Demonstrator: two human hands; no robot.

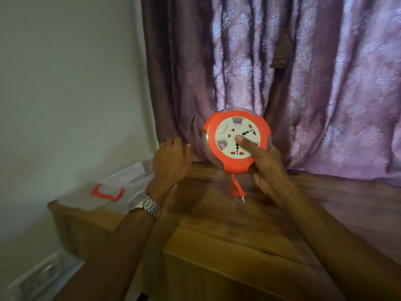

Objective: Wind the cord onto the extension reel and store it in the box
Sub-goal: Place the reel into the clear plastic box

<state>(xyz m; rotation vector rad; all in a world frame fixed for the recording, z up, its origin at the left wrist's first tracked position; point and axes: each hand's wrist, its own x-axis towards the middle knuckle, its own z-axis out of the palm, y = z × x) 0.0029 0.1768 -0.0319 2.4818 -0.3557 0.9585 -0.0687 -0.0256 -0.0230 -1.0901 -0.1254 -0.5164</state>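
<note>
An orange extension reel [219, 157] with a white socket face is held upright above the wooden surface, its face towards me. My right hand [267, 168] grips its lower right rim, thumb pressed on the middle of the white face. The orange plug [237, 191] hangs just below the reel on a very short bit of cord. My left hand [171, 161] hovers left of the reel, fingers loosely curled, holding nothing and not touching it. A clear plastic box [108, 192] with an orange latch sits at the left on the surface.
A wooden table top [227, 224] spans the lower frame, its front edge near me. A purple curtain [282, 72] hangs right behind the reel. A pale wall [65, 83] is on the left. A white object [39, 279] lies on the floor at bottom left.
</note>
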